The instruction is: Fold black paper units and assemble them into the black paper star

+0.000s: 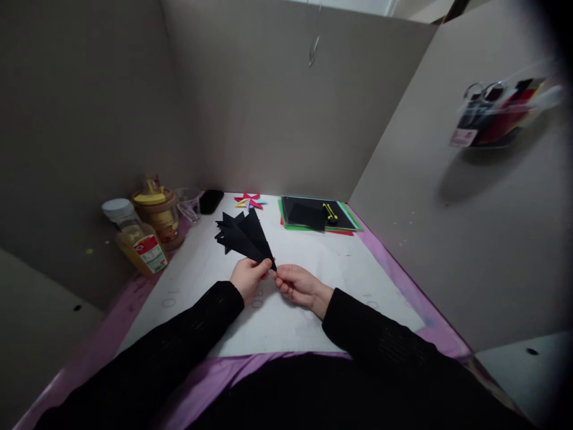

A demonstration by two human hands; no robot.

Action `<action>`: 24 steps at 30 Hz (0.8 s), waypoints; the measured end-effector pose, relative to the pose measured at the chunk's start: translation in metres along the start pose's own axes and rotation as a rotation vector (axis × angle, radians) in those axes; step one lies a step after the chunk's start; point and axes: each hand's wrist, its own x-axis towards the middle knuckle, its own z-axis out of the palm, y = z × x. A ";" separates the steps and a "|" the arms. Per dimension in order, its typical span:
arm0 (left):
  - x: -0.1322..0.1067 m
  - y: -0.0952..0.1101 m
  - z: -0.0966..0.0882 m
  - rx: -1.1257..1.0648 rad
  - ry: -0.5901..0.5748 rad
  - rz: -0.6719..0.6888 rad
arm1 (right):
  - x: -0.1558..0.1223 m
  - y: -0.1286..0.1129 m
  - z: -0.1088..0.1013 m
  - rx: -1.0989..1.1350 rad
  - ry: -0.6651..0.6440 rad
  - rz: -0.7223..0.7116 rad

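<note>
Folded black paper (245, 235), shaped like a fan with several pointed ends, is held above the white work surface. My left hand (251, 276) pinches it near its narrow tip, thumb on top. At that same tip, my right hand (301, 285) has its thumb and forefinger pressed together on the paper's point, its other fingers curled. The wide, spiky end of the paper points away and to the left.
Colored paper pieces (249, 201) and a black phone (211, 202) lie at the back. A yellow-black cutter (330, 213) rests on stacked paper sheets (304, 209). At left stand a glue bottle (144, 243), a brown container (156, 215) and a clear cup (188, 204). Gray walls enclose the table.
</note>
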 end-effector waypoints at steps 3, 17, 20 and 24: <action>0.002 -0.002 -0.002 0.005 0.005 -0.006 | 0.000 0.002 0.002 -0.058 0.046 -0.103; 0.002 -0.002 -0.001 0.015 0.029 -0.012 | -0.004 0.005 0.015 -0.300 0.179 -0.335; 0.001 0.000 0.000 0.021 0.034 -0.017 | -0.004 0.007 0.017 -0.391 0.222 -0.395; 0.000 0.001 0.001 0.054 0.035 -0.015 | -0.006 0.008 0.019 -0.523 0.287 -0.445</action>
